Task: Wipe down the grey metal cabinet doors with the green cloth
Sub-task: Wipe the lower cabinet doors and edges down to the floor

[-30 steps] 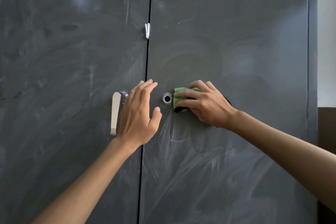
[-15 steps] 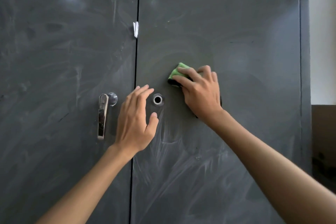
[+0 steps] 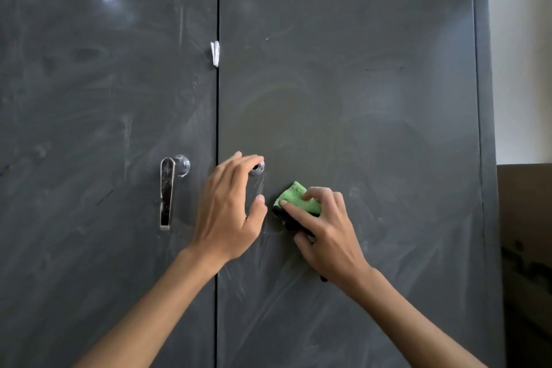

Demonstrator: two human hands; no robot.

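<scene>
A bunched green cloth [image 3: 297, 199] lies pressed against the smeared, closed grey metal cabinet doors [image 3: 373, 113], at four o'clock from the right door's keyhole.

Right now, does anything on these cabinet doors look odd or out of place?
Yes: a small white scrap is stuck in the gap between the doors, above the chrome handle. It looks like wedged paper or tape.

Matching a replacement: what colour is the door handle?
Shiny silver chrome handle, on the left door; seen in the head view.

L hand [image 3: 230, 212] spread flat, R hand [image 3: 325, 230] clenched.
</scene>
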